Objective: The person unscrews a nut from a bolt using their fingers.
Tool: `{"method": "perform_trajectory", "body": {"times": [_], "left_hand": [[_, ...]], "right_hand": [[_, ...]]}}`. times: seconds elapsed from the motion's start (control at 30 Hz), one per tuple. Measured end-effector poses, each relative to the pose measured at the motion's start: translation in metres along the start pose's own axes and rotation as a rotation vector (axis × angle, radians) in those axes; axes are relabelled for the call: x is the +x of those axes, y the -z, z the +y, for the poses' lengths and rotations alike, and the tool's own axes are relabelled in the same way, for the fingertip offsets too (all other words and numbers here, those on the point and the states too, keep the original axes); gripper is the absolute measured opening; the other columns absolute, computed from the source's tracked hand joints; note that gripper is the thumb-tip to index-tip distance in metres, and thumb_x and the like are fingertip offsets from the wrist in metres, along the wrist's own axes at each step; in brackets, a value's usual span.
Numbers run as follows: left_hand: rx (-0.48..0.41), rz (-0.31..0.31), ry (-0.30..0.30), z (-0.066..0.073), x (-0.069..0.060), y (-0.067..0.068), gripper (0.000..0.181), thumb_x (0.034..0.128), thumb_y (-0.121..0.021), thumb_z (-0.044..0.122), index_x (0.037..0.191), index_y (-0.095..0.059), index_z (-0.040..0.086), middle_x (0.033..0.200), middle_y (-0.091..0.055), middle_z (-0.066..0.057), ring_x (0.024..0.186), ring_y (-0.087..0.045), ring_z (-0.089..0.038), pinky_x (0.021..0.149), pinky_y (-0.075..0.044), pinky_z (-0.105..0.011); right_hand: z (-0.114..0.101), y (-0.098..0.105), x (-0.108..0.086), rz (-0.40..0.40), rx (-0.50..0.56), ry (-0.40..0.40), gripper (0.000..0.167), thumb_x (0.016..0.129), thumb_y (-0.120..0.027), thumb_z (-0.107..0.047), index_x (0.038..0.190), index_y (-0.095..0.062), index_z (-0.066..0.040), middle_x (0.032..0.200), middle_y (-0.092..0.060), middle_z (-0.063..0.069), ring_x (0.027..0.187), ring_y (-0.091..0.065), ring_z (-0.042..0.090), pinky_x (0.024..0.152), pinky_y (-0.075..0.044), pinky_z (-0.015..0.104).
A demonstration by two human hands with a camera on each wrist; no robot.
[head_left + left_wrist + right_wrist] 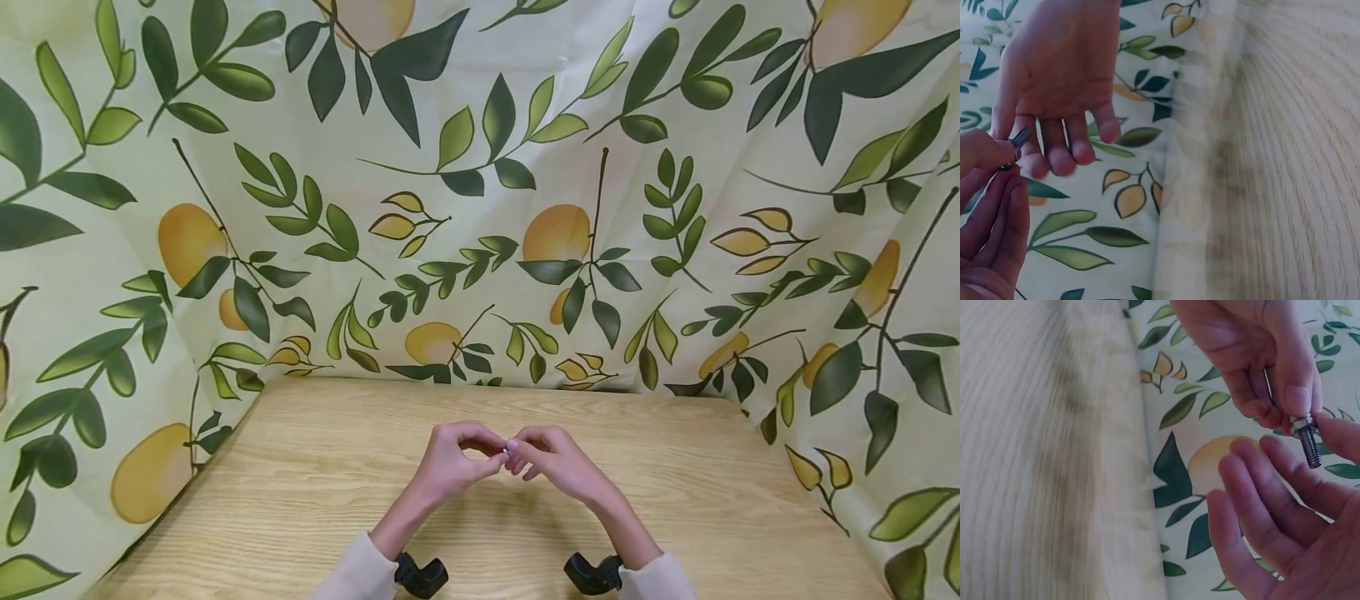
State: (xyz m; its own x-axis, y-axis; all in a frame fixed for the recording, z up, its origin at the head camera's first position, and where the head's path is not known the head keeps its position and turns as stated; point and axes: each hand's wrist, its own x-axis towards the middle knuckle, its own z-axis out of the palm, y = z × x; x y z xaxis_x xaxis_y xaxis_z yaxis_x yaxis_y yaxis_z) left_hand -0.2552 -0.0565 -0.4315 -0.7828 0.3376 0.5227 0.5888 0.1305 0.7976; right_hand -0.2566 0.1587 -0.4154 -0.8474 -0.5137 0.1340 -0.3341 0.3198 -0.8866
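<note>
Over the wooden table, my left hand (448,463) pinches a small metal bolt (1311,449) between thumb and fingertips. Its threaded shank points out past the fingertips, and a hex part (1301,426) sits right at the pinch; whether that is a nut or the bolt's head I cannot tell. Facing it is my right hand (561,460), its fingers loosely extended and spread in the right wrist view. The right thumb (1340,434) lies close beside the hex part, perhaps touching it. In the head view the bolt is a tiny glint between both hands.
The light wood table (315,467) spreads under both hands. A cloth (465,275) printed with leaves and yellow fruit hangs behind and at both sides. Black wrist cameras (422,577) sit below each wrist, by the pale sleeves (358,573).
</note>
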Motion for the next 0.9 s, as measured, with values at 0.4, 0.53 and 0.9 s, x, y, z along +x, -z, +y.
{"method": "perform_trajectory", "body": {"times": [0.4, 0.53, 0.9], "left_hand": [[0.099, 0.01, -0.162, 0.006, -0.005, 0.0, 0.018, 0.082, -0.082, 0.0, 0.089, -0.08, 0.016, 0.087, -0.079, 0.002, 0.08, -0.072, -0.005, 0.08, -0.064, -0.028], [0.132, 0.021, -0.216, 0.009, -0.006, 0.002, 0.017, 0.0812, -0.083, 0.0, 0.09, -0.08, 0.014, 0.086, -0.079, 0.001, 0.078, -0.072, -0.004, 0.077, -0.064, -0.027], [0.153, 0.0, -0.265, 0.018, -0.005, 0.006, 0.016, 0.0814, -0.081, -0.001, 0.09, -0.08, 0.012, 0.086, -0.08, -0.002, 0.076, -0.074, -0.009, 0.073, -0.063, -0.026]], "right_hand": [[-0.004, 0.001, -0.007, -0.025, 0.093, 0.005, 0.029, 0.104, -0.061, -0.024, 0.105, -0.072, 0.003, 0.093, -0.075, 0.014, 0.085, -0.071, 0.013, 0.077, -0.064, 0.033], [-0.009, 0.001, -0.009, -0.026, 0.081, 0.014, 0.029, 0.104, -0.061, -0.024, 0.105, -0.072, 0.002, 0.093, -0.075, 0.016, 0.085, -0.071, 0.012, 0.076, -0.064, 0.032], [-0.017, 0.002, -0.013, -0.013, 0.027, 0.066, 0.022, 0.103, -0.062, -0.018, 0.105, -0.073, 0.001, 0.093, -0.074, 0.02, 0.082, -0.07, 0.011, 0.074, -0.063, 0.029]]}}
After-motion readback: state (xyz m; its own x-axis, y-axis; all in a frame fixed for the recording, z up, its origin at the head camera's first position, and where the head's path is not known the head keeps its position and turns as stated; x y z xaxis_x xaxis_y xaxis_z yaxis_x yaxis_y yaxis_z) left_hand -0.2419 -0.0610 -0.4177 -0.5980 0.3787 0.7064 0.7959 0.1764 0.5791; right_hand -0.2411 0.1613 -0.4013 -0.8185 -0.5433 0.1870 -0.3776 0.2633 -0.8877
